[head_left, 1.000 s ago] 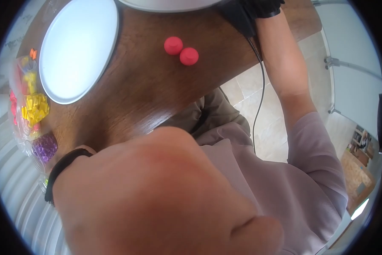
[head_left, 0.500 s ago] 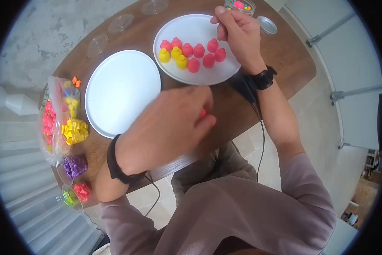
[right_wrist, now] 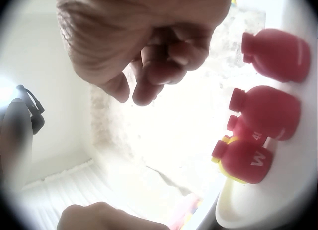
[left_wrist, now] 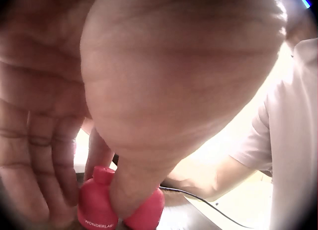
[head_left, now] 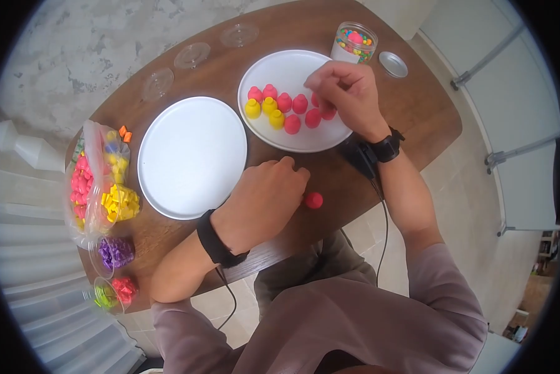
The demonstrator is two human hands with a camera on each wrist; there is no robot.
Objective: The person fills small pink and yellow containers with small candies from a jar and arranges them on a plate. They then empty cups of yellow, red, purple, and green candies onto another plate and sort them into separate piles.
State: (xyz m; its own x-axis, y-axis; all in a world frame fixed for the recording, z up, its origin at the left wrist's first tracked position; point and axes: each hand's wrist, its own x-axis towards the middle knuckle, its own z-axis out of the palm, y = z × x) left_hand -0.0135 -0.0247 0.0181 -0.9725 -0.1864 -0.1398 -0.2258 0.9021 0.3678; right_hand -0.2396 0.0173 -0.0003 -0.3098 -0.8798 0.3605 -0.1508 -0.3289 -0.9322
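Beside the plates, my left hand (head_left: 264, 199) reaches down to the table. In the left wrist view its thumb and a finger pinch a small pink bottle (left_wrist: 95, 205) with white lettering. A second pink bottle (left_wrist: 151, 212) stands right behind the thumb; the head view shows a pink bottle (head_left: 314, 200) by the fingertips. Over the right side of the right-hand white plate (head_left: 336, 140) hovers my right hand (head_left: 348, 93), fingers loosely curled, nothing between them in the right wrist view. Several pink bottles (right_wrist: 271, 112) and yellow bottles (head_left: 252, 108) stand on that plate.
A bare white plate (head_left: 192, 162) lies at left. Bags of pink pieces (head_left: 81, 181) and tubs of yellow pieces (head_left: 120, 202) and purple shreds (head_left: 116, 252) line the left edge. Clear lids (head_left: 192, 55) lie at the back. A candy jar (head_left: 353, 43) stands behind the right-hand plate.
My left hand, raised close to the head camera one second ago, has come down to the pink bottles on the table. The head view has shifted; my right hand stays over the plate.
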